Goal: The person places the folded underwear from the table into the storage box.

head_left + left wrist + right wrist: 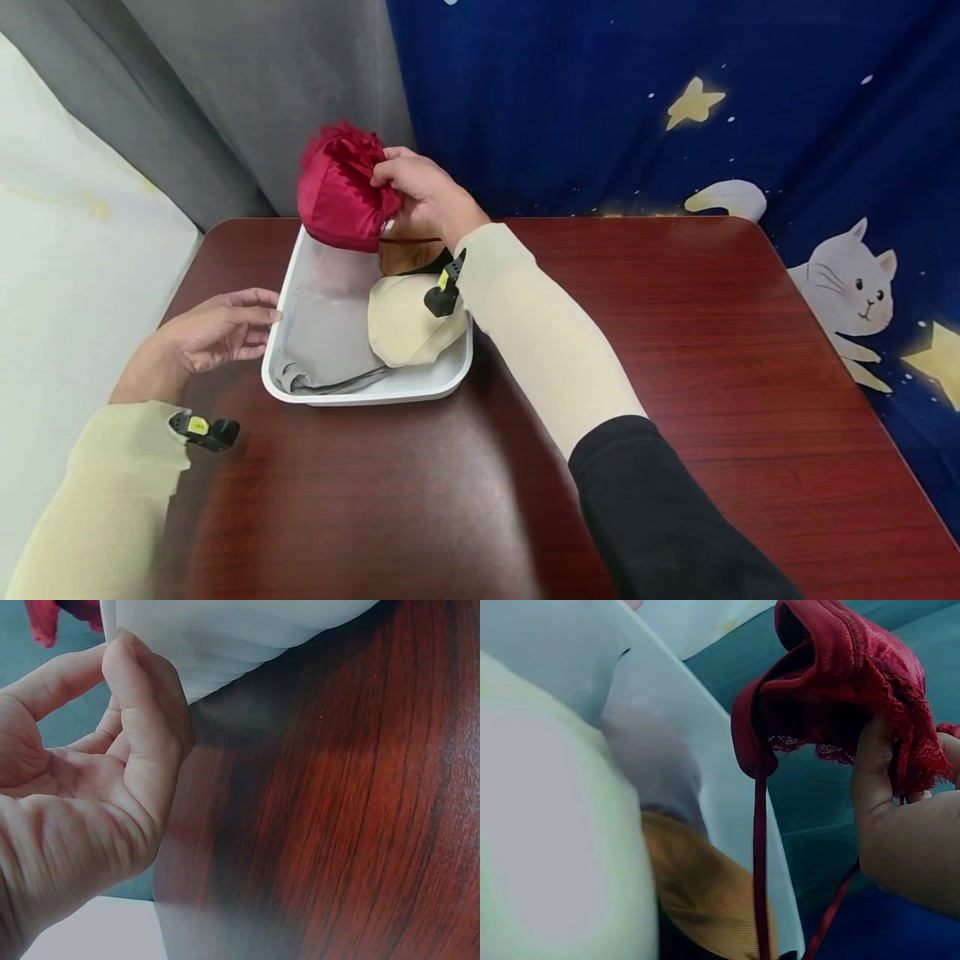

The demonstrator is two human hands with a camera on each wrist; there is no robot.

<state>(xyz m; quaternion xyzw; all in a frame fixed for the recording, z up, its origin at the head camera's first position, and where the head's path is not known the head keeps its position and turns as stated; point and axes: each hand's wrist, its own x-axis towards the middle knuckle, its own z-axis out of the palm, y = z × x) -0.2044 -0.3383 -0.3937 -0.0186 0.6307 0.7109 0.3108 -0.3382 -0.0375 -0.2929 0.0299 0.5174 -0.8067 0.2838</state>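
Observation:
My right hand pinches a red satin bra with lace trim, fingers and thumb closed on its gathered edge. The bra is held up over the far left of a white plastic bin. In the right wrist view its thin red straps hang down across the bin wall. At the bin's left side my left hand holds the rim with its thumb and fingertips. Inside lie a grey folded cloth, a beige padded garment, a pale pink piece and a brown garment.
The bin stands on a dark red wood table, near its far edge. Behind the table hang a grey curtain and a blue cloth printed with stars and a cat. A white surface borders the table's left side.

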